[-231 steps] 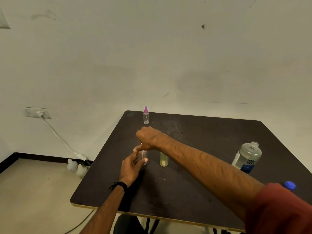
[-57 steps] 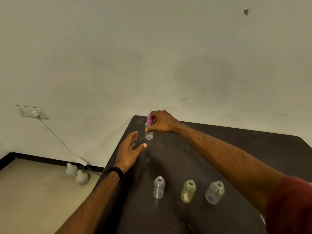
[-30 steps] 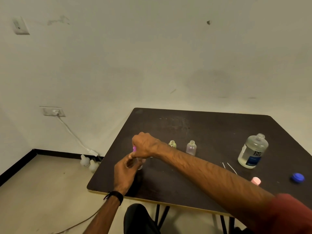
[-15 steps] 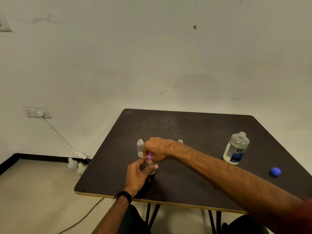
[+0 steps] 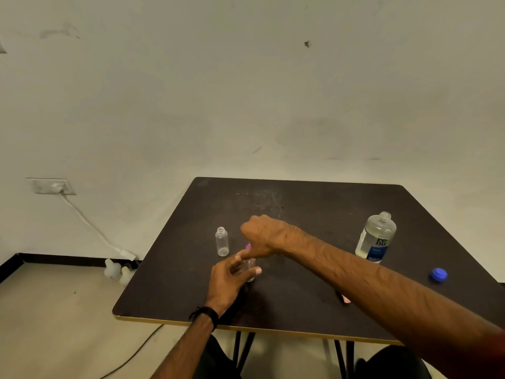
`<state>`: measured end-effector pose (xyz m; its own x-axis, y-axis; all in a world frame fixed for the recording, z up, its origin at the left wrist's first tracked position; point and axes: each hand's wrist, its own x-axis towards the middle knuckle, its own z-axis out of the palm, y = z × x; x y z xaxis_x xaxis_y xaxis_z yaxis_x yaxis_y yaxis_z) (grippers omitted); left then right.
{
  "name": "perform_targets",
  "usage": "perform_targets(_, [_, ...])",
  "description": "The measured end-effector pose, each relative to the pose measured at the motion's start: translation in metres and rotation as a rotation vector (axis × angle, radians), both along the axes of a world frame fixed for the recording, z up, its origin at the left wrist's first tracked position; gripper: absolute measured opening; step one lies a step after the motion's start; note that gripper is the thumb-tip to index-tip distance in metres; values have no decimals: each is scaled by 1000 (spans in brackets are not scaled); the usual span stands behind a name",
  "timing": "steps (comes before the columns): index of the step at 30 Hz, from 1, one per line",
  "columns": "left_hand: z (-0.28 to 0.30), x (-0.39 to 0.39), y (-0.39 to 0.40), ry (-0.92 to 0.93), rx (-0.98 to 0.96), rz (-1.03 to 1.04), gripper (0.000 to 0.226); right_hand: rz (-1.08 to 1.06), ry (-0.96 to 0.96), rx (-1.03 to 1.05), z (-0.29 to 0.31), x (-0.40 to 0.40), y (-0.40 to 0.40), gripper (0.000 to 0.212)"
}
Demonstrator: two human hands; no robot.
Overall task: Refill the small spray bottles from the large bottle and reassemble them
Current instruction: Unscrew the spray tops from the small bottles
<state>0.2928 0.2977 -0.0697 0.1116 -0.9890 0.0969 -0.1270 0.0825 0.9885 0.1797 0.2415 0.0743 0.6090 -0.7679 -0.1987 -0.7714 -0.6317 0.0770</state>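
- My left hand (image 5: 229, 277) wraps the small spray bottle (image 5: 250, 269) near the table's (image 5: 314, 214) near-left edge.
- My right hand (image 5: 262, 236) pinches its pink spray top (image 5: 248, 245) from above.
- Step in hand, as I judge it: unscrewing the top.
- Next: lift the top clear, bottle upright, then pour from the large bottle (image 5: 376, 237), standing uncapped far right.

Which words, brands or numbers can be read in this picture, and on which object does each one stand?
"re nu": in two rows on the label of the large bottle.
Small print on the blue lower part of that label: too small to read.
Small clear bottle and blue cap: no text visible.
Wall socket: no readable marking.
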Motion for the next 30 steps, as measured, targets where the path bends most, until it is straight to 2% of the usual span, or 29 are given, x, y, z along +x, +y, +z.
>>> perform_targets(3, [0,-1,-3,12,27,-6,33,0,1,87,-5,0,-4,15])
perform_targets(5, [-2,-1,-4,-12,37,-19,31,24,7,176,-4,-3,-6,31])
perform_targets(7, [-2,-1,-3,-21,36,-26,31,22,8,166,-3,-5,-5,50])
perform_targets(8, [-3,-1,-3,-20,27,-30,30,0,3,133,-3,-6,-4,52])
perform_targets(11, [-1,-4,-1,7,19,-27,30,-24,-1,26,-6,-6,-2,37])
perform_targets(13, [-1,-4,-2,7,27,-32,30,-2,-28,89,-10,-6,-3,18])
perform_targets(14, [-2,-4,-3,7,31,-33,30,23,-41,127,-10,-6,-4,17])
perform_targets(18, [-3,-2,-3,-18,37,-36,31,23,-29,179,-8,-7,-7,59])
perform_targets(23, [-3,-3,-2,18,34,-38,35,-27,-21,50,-8,-4,-1,31])
perform_targets(25, [-3,-3,-3,4,40,-50,32,12,-37,121,-8,-4,-1,17])
perform_targets(26, [-3,-3,-3,0,40,-50,27,36,-47,164,-7,-4,-2,21])
perform_targets(29, [-4,-3,-4,-10,32,-50,22,39,-34,181,-7,-3,-5,56])
perform_targets(30, [-5,-3,-4,-12,25,-51,22,4,-33,163,-8,-3,-6,59])
